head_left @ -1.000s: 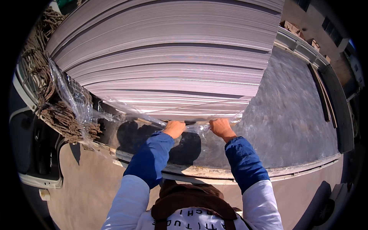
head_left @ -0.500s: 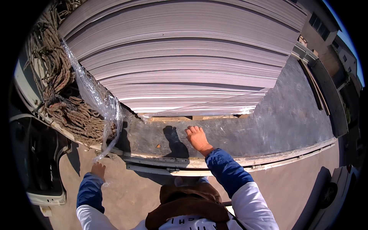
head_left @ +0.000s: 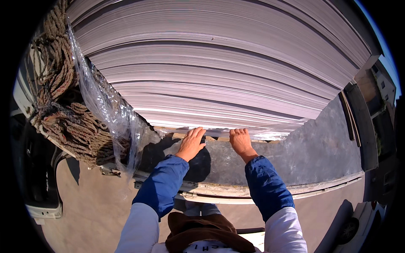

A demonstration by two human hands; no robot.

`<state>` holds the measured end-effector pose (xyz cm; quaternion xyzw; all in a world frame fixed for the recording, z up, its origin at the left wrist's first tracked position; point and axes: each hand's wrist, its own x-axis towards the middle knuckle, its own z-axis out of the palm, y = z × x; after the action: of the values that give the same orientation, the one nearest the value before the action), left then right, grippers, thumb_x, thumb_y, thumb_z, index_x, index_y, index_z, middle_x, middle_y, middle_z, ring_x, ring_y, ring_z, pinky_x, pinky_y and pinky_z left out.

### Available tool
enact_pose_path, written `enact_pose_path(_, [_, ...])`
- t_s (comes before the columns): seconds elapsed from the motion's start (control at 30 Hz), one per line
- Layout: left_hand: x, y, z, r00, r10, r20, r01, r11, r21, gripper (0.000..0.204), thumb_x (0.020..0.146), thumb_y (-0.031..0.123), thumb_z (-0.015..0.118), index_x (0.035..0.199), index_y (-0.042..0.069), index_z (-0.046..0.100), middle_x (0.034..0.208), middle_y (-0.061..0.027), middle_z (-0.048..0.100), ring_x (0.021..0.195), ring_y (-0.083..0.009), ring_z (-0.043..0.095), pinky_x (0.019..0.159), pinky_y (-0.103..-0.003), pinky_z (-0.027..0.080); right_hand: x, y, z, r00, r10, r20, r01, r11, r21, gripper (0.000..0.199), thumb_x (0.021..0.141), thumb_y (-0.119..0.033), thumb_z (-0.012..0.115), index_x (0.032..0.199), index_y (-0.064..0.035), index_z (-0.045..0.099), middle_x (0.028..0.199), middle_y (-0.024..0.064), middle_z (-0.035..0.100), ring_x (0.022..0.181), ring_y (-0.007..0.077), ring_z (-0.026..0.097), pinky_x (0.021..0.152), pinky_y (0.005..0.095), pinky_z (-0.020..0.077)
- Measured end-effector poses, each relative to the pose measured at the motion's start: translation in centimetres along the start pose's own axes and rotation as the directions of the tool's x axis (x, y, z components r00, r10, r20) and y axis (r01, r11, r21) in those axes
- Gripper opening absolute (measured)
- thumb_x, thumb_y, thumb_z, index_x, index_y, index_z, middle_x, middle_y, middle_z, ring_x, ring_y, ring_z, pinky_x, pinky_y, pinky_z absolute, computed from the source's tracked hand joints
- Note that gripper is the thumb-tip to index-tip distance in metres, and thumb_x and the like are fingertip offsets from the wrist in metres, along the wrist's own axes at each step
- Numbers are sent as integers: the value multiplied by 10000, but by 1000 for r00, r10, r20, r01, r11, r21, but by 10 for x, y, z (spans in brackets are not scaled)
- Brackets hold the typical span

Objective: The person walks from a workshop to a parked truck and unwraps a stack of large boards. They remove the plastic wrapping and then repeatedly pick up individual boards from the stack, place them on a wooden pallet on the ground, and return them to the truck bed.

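A tall stack of thin pale sheets (head_left: 219, 76) stands on a wooden pallet (head_left: 270, 141) on the grey truck bed (head_left: 274, 164). Clear plastic film (head_left: 276, 134) lies along the lowest sheets. My left hand (head_left: 192, 144) reaches to the stack's bottom edge, its fingers stretched and thumb apart, tips at the film. Just right of it, my right hand (head_left: 241, 142) has its fingers curled together at the film's lower edge; the fingertips are hidden. More loose, crumpled film (head_left: 101, 105) hangs down the stack's left side.
Coiled brown rope (head_left: 80, 130) is heaped left of the stack. The bed's lowered side edge (head_left: 308, 189) runs in front of my body. Long boards (head_left: 351, 116) lie at the far right of the bed. A white car (head_left: 358, 227) stands at the lower right.
My left hand has come up from beside the hanging film on the left to the stack's base. My right hand has moved slightly right and forward to the film there.
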<state>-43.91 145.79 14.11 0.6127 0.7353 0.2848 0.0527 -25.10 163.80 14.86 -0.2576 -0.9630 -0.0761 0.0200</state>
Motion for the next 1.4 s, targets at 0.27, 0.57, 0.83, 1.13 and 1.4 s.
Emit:
enact_pose_path(0.27, [21, -35, 79, 975, -147, 169, 118, 979, 167, 479, 790, 254, 762, 1205, 89, 588, 1257, -122, 556, 1221, -304, 494, 1006, -462, 406, -37, -8, 3, 1000, 15, 2, -15, 993, 116, 223, 865, -300, 663, 916, -85, 626, 844, 109, 675, 843, 304, 672, 734, 422, 530])
enact_pose_path(0.57, [-47, -15, 86, 995, -82, 61, 70, 981, 180, 227, 906, 301, 614, 829, 91, 578, 717, -116, 666, 741, -305, 668, 759, -463, 481, -98, -23, 8, 999, 38, 4, -38, 988, 147, 206, 841, -292, 690, 841, -93, 636, 809, 92, 658, 811, 296, 655, 728, 431, 510])
enact_pose_path(0.83, [-75, 11, 56, 990, -90, 113, 76, 990, 121, 204, 904, 256, 603, 834, 65, 597, 692, -146, 663, 691, -322, 671, 749, -467, 488, -103, -37, -54, 986, -134, -99, 143, 985, 94, 451, 754, -394, 769, 1071, -104, 632, 1066, 88, 644, 1046, 294, 593, 995, 486, 380])
enact_pose_path(1.13, [-57, 6, 45, 977, -86, 195, 49, 981, 189, 160, 898, 186, 541, 857, 58, 628, 698, -173, 678, 684, -337, 692, 715, -463, 513, -13, -112, 12, 874, -24, 486, -108, 964, 243, 389, 826, -438, 689, 1022, -103, 694, 1015, 145, 707, 999, 300, 664, 881, 448, 497])
enact_pose_path(1.4, [-129, 104, 16, 972, 76, 222, -39, 985, -166, 185, 925, 245, 568, 893, 63, 558, 748, -173, 666, 788, -344, 669, 860, -482, 466, -167, -99, -49, 987, -135, 91, 89, 916, 392, 360, 900, -408, 616, 746, -83, 607, 622, 159, 638, 574, 368, 636, 507, 459, 481])
